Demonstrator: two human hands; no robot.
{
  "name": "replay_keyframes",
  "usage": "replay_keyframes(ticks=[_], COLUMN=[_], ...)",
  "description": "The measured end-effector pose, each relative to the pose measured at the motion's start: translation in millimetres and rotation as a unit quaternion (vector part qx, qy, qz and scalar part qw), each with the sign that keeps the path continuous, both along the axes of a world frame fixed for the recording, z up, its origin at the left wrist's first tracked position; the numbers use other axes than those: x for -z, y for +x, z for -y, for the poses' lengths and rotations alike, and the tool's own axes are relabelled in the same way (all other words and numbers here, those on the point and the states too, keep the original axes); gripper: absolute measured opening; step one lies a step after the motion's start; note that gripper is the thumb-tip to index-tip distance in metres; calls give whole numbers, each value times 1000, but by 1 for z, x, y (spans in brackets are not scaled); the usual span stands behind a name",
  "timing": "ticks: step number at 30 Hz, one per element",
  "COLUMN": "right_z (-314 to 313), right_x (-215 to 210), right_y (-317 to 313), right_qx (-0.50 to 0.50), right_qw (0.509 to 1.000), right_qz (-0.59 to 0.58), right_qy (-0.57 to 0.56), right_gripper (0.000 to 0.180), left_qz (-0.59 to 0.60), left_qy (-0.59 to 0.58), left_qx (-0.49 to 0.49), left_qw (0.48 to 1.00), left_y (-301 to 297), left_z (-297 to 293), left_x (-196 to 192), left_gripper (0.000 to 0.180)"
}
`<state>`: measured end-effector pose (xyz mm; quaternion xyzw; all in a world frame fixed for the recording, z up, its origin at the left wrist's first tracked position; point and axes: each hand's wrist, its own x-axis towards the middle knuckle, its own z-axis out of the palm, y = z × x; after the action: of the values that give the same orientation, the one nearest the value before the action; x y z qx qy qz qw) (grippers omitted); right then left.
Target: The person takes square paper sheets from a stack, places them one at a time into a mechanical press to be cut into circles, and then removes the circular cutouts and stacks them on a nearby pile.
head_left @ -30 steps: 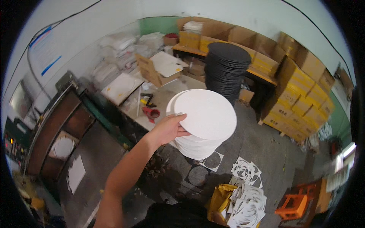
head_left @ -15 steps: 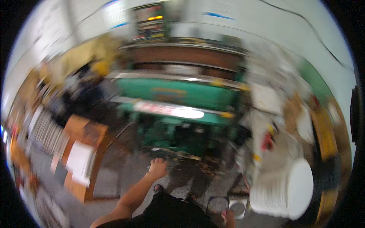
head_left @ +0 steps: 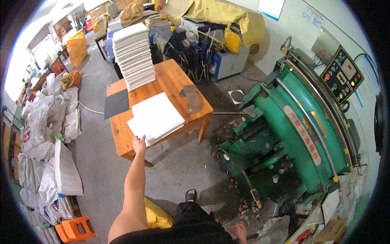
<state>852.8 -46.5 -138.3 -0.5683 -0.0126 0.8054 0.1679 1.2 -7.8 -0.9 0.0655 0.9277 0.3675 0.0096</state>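
On the wooden table (head_left: 167, 78) lies a low stack of white sheets (head_left: 157, 115), its edges slightly uneven. My left hand (head_left: 139, 144) is at the stack's near-left corner, its fingers closed on the edge of the white sheets. Behind it stands a tall stack of white sheets (head_left: 134, 55), and a dark grey sheet (head_left: 116, 104) juts over the table's left side. A brown glove-like pad (head_left: 191, 99) rests near the right edge. Low beside my body hangs my right hand (head_left: 239, 232), smeared by motion, its fingers unclear.
A green press machine (head_left: 280, 118) with a control panel (head_left: 342, 75) stands to the right, a pedal bar (head_left: 255, 197) at its base. White sacks (head_left: 67, 171) line the left side. An orange plastic stool (head_left: 76, 229) is at lower left. Round scraps litter the floor by the machine.
My view has swung left from the machine to the table. My left hand, previously spread in the air before the machine, has come to the corner of the white sheets.
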Motion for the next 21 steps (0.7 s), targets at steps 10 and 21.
replay_keyframes(ticks=[10,21], right_z=[-3,108], right_x=[-121,-95], right_y=[-112,-48], right_qx=[-199,-83], right_qw=[918,953], right_qz=[315,283], right_qy=[134,77], right_gripper=[26,25], left_qz=[283,277], left_qy=[356,437], left_qx=[3,123], left_qw=[891,847], left_y=[7,41], left_z=[25,11], left_x=[40,-160], left_gripper=[15,47])
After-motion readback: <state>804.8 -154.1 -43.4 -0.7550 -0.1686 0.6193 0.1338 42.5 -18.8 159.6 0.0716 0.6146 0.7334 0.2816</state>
